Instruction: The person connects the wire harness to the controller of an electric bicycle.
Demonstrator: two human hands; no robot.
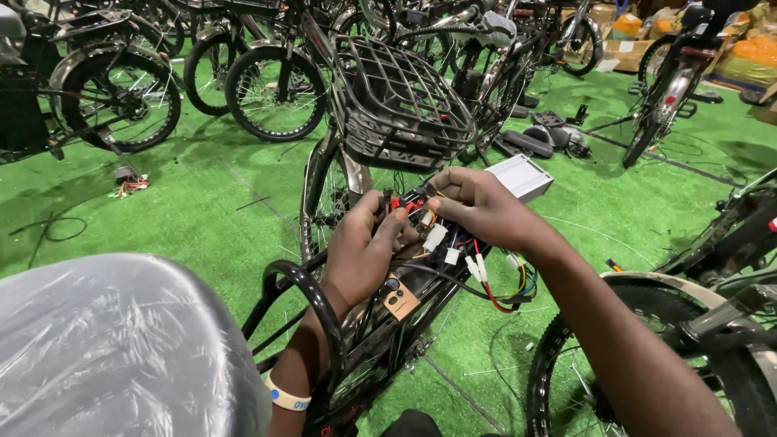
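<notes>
Near the centre of the frame, both hands busy at a bundle of coloured wires (453,251) with white connectors, lying on the black bicycle frame (380,324). Left hand (360,251) curled narrow, fingertips pinching a small red connector (396,205) of that bundle. Right hand (477,206) coming from the lower right, fingers bent and closed on the wires just beside the left. Grey controller box (522,176) just behind the right hand. Above, a black wire basket (401,101). Lower left, a saddle wrapped in clear plastic (121,348). Green turf floor (202,210) around, other bicycles in the upper part.
</notes>
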